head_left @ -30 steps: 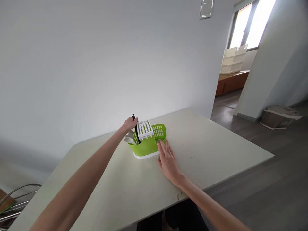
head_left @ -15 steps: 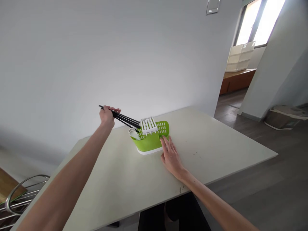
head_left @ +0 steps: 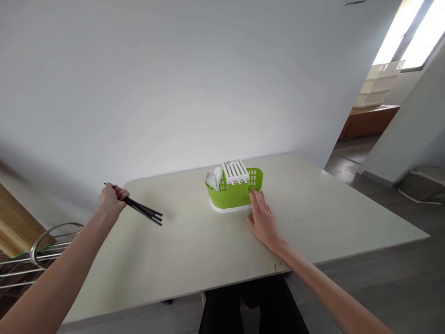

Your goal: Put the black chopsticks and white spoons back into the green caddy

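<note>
My left hand point(head_left: 113, 197) is closed round a bundle of black chopsticks point(head_left: 142, 209), raised above the left part of the table. Their free ends point right and slightly down, clear of the holder. A green utensil holder point(head_left: 229, 198) with a white base stands upright near the wall. White spoons point(head_left: 212, 180) stick up from its left compartment, and a white slatted rack point(head_left: 236, 171) sits across its middle. At the holder's right front, my right hand point(head_left: 263, 220) has its fingers hooked over the low rim and its thumb outside. The fingertips are partly hidden.
The pale table point(head_left: 174, 264) runs back to a plain wall point(head_left: 208, 93). Low on the left are a metal rack point(head_left: 45, 248) and a wooden board point(head_left: 21, 218). Beyond the wall's right end, a white drawer unit point(head_left: 378, 86) stands beneath a window.
My left hand has drawn the chopsticks away from the holder, to the left and down. My right hand stays at the holder's rim. The view has turned a little to the left.
</note>
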Demonstrator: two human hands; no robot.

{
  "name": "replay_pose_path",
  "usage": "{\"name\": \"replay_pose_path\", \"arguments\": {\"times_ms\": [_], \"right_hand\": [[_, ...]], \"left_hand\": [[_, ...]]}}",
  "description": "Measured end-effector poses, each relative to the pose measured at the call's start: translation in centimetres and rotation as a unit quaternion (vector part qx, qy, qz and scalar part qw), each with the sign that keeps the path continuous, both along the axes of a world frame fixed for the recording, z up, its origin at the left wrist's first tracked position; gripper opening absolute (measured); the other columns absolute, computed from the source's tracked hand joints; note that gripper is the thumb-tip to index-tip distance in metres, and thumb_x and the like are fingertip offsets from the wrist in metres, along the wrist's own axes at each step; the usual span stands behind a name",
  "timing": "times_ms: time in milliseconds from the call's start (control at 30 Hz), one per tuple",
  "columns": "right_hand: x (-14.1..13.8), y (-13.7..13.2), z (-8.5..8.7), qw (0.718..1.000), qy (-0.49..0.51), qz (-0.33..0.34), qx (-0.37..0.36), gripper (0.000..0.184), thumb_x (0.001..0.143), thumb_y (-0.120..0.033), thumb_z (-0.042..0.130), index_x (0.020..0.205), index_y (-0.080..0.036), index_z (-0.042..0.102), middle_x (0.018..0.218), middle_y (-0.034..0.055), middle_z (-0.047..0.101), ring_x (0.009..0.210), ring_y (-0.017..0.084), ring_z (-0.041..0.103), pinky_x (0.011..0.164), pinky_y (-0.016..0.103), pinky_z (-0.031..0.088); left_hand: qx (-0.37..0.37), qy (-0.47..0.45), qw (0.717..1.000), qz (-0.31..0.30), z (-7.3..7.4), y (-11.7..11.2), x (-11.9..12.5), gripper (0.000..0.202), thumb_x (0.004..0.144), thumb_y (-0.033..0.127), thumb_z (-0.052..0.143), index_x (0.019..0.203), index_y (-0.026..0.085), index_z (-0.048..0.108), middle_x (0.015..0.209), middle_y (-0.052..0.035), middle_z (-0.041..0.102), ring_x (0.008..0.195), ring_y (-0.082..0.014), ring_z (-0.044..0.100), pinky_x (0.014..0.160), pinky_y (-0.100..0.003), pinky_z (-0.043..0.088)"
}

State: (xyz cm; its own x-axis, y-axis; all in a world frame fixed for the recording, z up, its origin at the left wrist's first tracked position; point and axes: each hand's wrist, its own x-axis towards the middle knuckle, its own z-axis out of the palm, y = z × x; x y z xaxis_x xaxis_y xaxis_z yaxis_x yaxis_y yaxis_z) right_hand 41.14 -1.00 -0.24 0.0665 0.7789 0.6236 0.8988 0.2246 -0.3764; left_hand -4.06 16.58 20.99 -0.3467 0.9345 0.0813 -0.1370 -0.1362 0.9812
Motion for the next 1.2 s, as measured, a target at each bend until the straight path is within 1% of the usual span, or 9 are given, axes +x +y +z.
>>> {"name": "replay_pose_path", "arguments": {"times_ms": [233, 433, 600, 700, 767, 833, 967, 1100, 1200], "right_hand": [[-0.1, -0.6, 0.4, 1.0, -0.018, -0.018, -0.013, 0.089, 0.095, -0.01, 0.046, 0.173, -0.024, 0.003, 0.175, 0.0145, 0.027, 0.163, 0.037, 0.02, 0.117, 0.059, 0.047], [-0.1, -0.7, 0.4, 0.999, -0.029, -0.026, -0.019, 0.088, 0.095, -0.013, 0.046, 0.172, -0.023, 0.006, 0.173, 0.0157, 0.029, 0.161, 0.037, 0.027, 0.114, 0.059, 0.05], [-0.3, -1.1, 0.8, 0.999, -0.02, -0.027, -0.027, 0.086, 0.095, -0.014, 0.046, 0.172, -0.023, 0.008, 0.172, 0.0162, 0.03, 0.156, 0.036, 0.038, 0.113, 0.057, 0.051], [-0.3, -1.2, 0.9, 0.999, -0.019, -0.028, -0.032, 0.087, 0.095, -0.014, 0.047, 0.172, -0.023, 0.008, 0.173, 0.0158, 0.03, 0.154, 0.035, 0.04, 0.112, 0.056, 0.053], [-0.3, -1.2, 1.0, 0.999, -0.02, -0.028, -0.031, 0.088, 0.095, -0.015, 0.047, 0.172, -0.024, 0.008, 0.173, 0.0152, 0.03, 0.154, 0.035, 0.041, 0.11, 0.054, 0.054], [-0.2, -1.3, 1.0, 0.999, -0.021, -0.028, -0.03, 0.088, 0.095, -0.015, 0.047, 0.173, -0.024, 0.007, 0.173, 0.0149, 0.029, 0.154, 0.035, 0.041, 0.109, 0.053, 0.056], [-0.2, -1.3, 1.0, 0.999, -0.018, -0.024, -0.033, 0.087, 0.096, -0.016, 0.047, 0.173, -0.024, 0.006, 0.173, 0.015, 0.029, 0.154, 0.035, 0.041, 0.107, 0.053, 0.057], [-0.2, -1.2, 0.9, 0.999, -0.008, -0.023, -0.041, 0.088, 0.096, -0.015, 0.047, 0.173, -0.025, 0.006, 0.174, 0.0142, 0.028, 0.154, 0.035, 0.04, 0.107, 0.053, 0.057], [-0.3, -0.9, 0.7, 0.999, -0.006, -0.022, -0.034, 0.089, 0.096, -0.014, 0.046, 0.173, -0.026, 0.003, 0.174, 0.0133, 0.028, 0.156, 0.035, 0.038, 0.107, 0.053, 0.058]], "left_hand": [[-0.227, 0.133, 0.963, -0.055, -7.2, -2.2, -4.2, 0.03, 0.104, 0.027, 0.05, 0.076, 0.023, 0.04, 0.055, 0.0111, 0.028, 0.04, -0.0055, 0.021, 0.037, -0.017, 0.015], [-0.205, 0.328, 0.922, -0.018, -11.6, -1.7, -5.5, 0.024, 0.09, 0.035, 0.058, 0.071, 0.023, 0.049, 0.053, 0.0034, 0.044, 0.047, -0.015, 0.044, 0.047, -0.025, 0.036], [-0.143, 0.477, 0.867, 0.003, -12.7, -0.1, -5.8, 0.022, 0.084, 0.038, 0.055, 0.072, 0.022, 0.062, 0.086, -0.0152, 0.072, 0.104, -0.0351, 0.068, 0.091, -0.042, 0.053], [-0.12, 0.524, 0.843, 0.012, -13.9, 0.0, -5.2, 0.039, 0.085, 0.04, 0.052, 0.106, 0.015, 0.071, 0.133, -0.0247, 0.068, 0.139, -0.0439, 0.052, 0.116, -0.056, 0.039], [-0.098, 0.568, 0.816, 0.025, -15.1, -0.3, -4.8, 0.063, 0.087, 0.043, 0.049, 0.14, 0.009, 0.058, 0.153, -0.0285, 0.054, 0.15, -0.0452, 0.039, 0.122, -0.064, 0.026], [-0.074, 0.626, 0.776, 0.023, -16.0, -0.7, -4.5, 0.076, 0.092, 0.046, 0.043, 0.156, 0.005, 0.041, 0.16, -0.03, 0.047, 0.155, -0.0424, 0.033, 0.125, -0.065, 0.019], [-0.07, 0.684, 0.726, -0.003, -16.7, -1.3, -4.4, 0.077, 0.097, 0.051, 0.031, 0.157, 0.004, 0.038, 0.16, -0.0285, 0.048, 0.156, -0.0391, 0.034, 0.127, -0.062, 0.018], [-0.055, 0.694, 0.716, 0.042, -15.5, -1.8, -3.2, 0.077, 0.097, 0.057, 0.034, 0.151, 0.003, 0.045, 0.16, -0.0297, 0.046, 0.158, -0.0427, 0.027, 0.128, -0.063, 0.013], [0.009, 0.672, 0.738, 0.059, -13.2, -2.3, -0.1, 0.07, 0.097, 0.057, 0.039, 0.145, 0.008, 0.051, 0.154, -0.0275, 0.051, 0.155, -0.0421, 0.033, 0.126, -0.063, 0.019]]}}
